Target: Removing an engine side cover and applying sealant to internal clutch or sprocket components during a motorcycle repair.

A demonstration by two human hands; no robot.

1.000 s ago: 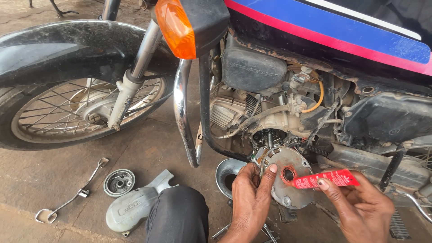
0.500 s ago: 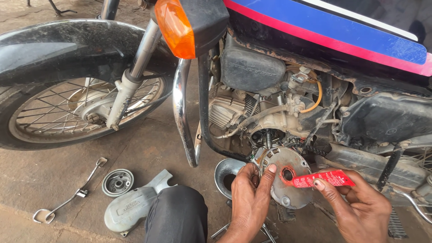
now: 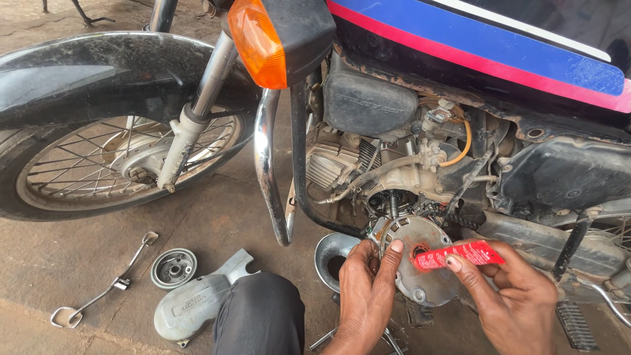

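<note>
The round grey metal engine cover (image 3: 420, 263) was held by the left hand (image 3: 365, 292) against the motorbike's engine (image 3: 394, 177). The small red tube (image 3: 457, 255) was gripped in the right hand (image 3: 513, 299), its tip at the cover's hole. Since a second before, little was changed; the tube was kept there.

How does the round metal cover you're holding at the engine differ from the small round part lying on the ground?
The round metal cover is larger, held up against the engine by the left hand; the small round part lies flat on the ground, untouched. The cover's hole has the red tube, held by the right hand, at it; the small part has a dark rim and pale centre. Both are round, grey metal.
</note>
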